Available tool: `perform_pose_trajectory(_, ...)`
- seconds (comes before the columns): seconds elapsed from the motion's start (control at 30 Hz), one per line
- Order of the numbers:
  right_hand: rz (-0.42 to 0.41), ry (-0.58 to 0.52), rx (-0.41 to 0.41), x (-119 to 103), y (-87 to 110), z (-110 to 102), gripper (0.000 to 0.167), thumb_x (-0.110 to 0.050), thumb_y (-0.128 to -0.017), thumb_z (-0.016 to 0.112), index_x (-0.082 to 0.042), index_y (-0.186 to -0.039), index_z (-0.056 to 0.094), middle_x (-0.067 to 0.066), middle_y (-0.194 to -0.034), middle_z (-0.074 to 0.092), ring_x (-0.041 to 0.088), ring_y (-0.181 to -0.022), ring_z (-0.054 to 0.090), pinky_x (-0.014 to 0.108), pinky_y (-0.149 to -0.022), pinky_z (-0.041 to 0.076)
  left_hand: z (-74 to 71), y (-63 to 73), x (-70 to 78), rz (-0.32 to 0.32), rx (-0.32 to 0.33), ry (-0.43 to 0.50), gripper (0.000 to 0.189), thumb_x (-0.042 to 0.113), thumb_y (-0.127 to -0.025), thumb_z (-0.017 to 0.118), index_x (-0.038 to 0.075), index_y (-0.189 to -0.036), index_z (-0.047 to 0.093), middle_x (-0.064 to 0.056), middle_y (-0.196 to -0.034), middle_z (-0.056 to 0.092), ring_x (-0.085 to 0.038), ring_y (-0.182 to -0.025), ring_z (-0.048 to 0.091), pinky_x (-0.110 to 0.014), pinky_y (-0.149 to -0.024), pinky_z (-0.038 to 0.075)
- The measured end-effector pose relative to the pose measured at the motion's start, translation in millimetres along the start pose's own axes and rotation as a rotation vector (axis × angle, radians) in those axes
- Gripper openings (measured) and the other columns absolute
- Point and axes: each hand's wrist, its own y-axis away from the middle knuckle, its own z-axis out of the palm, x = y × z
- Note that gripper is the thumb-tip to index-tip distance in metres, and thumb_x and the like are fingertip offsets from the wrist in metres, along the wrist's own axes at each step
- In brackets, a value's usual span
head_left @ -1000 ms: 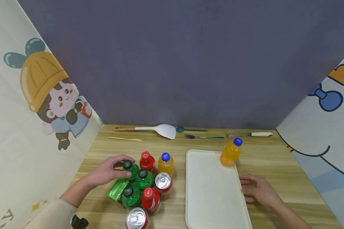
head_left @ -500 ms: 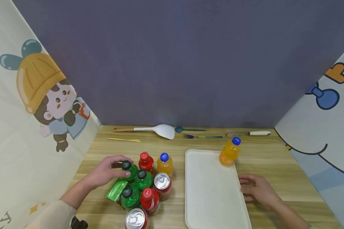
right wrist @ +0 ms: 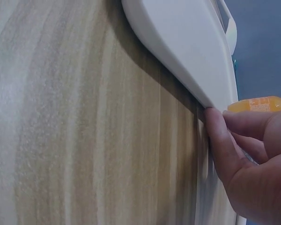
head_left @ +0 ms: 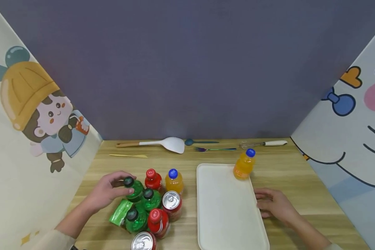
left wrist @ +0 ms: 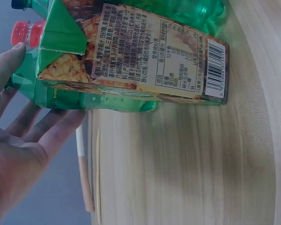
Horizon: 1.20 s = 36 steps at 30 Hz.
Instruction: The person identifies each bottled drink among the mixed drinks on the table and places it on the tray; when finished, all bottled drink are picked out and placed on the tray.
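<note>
In the head view my left hand (head_left: 105, 193) grips a green bottle (head_left: 133, 191) with a black cap, its thumb across the near side and fingers behind. The left wrist view shows this hand (left wrist: 23, 145) beside a green bottle (left wrist: 65, 97), partly hidden by a juice box (left wrist: 150, 51) with pineapple pictures. My right hand (head_left: 276, 205) touches the right rim of a white tray (head_left: 228, 208) with its fingertips. Up close, the right hand (right wrist: 253, 159) has fingertips against the tray's edge (right wrist: 187, 61). An orange juice bottle (head_left: 243, 166) stands at the tray's far right corner.
Crowded around the held bottle are two more green bottles (head_left: 151, 199), two red-capped bottles (head_left: 153, 181), another orange juice bottle (head_left: 174, 184) and two cans (head_left: 172, 206). A white turner (head_left: 173, 144), spoon (head_left: 190, 142), fork (head_left: 218, 149), yellow knife (head_left: 128, 156) and whisk (head_left: 262, 144) lie along the back.
The head view has turned a little, so the whole scene sits farther left. Both hands keep their places, the left on the green bottle and the right at the tray's rim.
</note>
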Motion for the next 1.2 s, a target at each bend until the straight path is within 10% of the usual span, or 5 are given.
perform_pose_trajectory(1.2, 0.059, 0.043, 0.058, -4, -3.1, 2, 0.058, 0.004, -0.091, 0.070, 0.011, -0.144, 0.048, 0.029, -0.128, 0.062, 0.026, -0.095, 0.071, 0.042, -0.070, 0.064, -52.6, -12.8, 99.8, -0.007, 0.185, -0.213, 0.041, 0.023, -0.095, 0.076, 0.002, -0.127, 0.062, -0.005, -0.114, 0.068, -0.002, -0.097, 0.071, -0.031, -0.076, 0.063)
